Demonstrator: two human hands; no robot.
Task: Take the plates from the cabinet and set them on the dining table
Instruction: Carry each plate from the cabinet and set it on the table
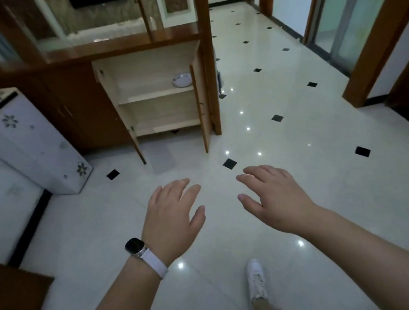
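Two hands are out in front, low in the middle of the frame, and both hold nothing. The left hand point(173, 217), with a watch point(135, 248) on its wrist, and the right hand point(273, 198) have loose, spread fingers and palms facing down. I think they are held out like this to be ready to reach. The cabinet point(147, 71) is well apart from them, up in the middle of the frame.

Both cabinet doors stand wide open, so the inside is easy to get at. The plates point(182, 79) sit on the top shelf point(149, 96), at its right end, near the right door point(201, 108). They are right by the opening, so I think they will be easy to lift out.

Some things are hard to see. The plates are small and blurry, and I cannot tell if it is one plate or a few in a pile. The right door hides their right edge. I cannot find the dining table for sure. A brown shape point(10, 302) is cut off at the lower left corner, and I cannot tell what it is. One white shoe point(256, 280) shows at the bottom, on the shiny floor point(297, 122).
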